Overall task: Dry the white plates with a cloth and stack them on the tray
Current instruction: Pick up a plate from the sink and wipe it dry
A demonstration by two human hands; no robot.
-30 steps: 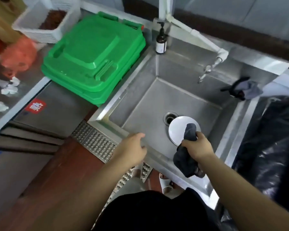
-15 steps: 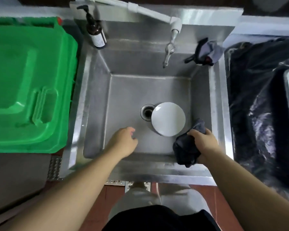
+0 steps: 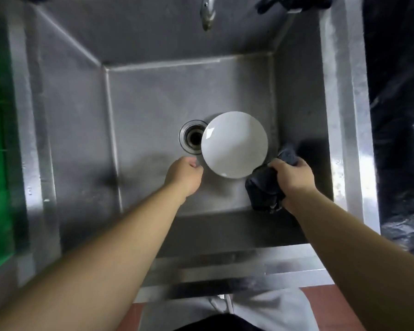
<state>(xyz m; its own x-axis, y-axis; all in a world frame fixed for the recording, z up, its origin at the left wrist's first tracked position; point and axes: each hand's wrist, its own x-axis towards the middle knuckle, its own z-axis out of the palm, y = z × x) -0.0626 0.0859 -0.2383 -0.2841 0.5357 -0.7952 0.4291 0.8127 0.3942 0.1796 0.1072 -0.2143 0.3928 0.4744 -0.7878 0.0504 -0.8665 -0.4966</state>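
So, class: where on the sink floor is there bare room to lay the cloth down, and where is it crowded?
Free: the sink floor left of the drain, and the strip behind the white plate. Crowded: the right front corner, where the right hand grips the cloth beside the plate.

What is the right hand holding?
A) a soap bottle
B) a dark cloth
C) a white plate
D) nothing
B: the right hand grips a bunched dark cloth just beside the white plate, which lies on the sink floor by the drain.
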